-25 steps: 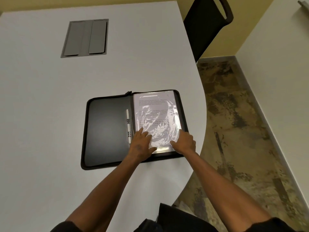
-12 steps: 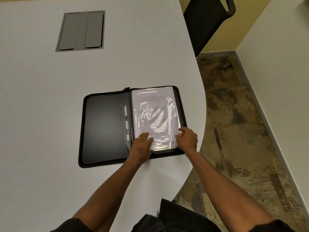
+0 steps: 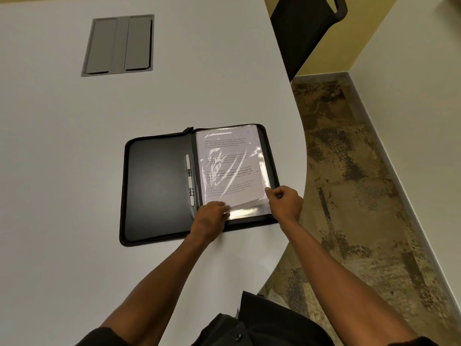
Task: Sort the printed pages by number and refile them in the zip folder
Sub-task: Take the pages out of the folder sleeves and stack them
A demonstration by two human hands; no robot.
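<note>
printed pages (image 3: 228, 168) in glossy sleeves fill the open zip folder's (image 3: 157, 186) 3 o'clock half; likely light, floppy, slippery. left hand (image 3: 209, 218) presses flat at 6 o'clock, right hand (image 3: 284, 202) pinches the 4 o'clock corner, a sensible hold.

Surface (image 3: 62, 171): white, with a curved right edge. Grey two-flap hatch (image 3: 119, 45) set flush at the far side. Black zip folder (image 3: 159, 186) lying open near the curved edge.
</note>
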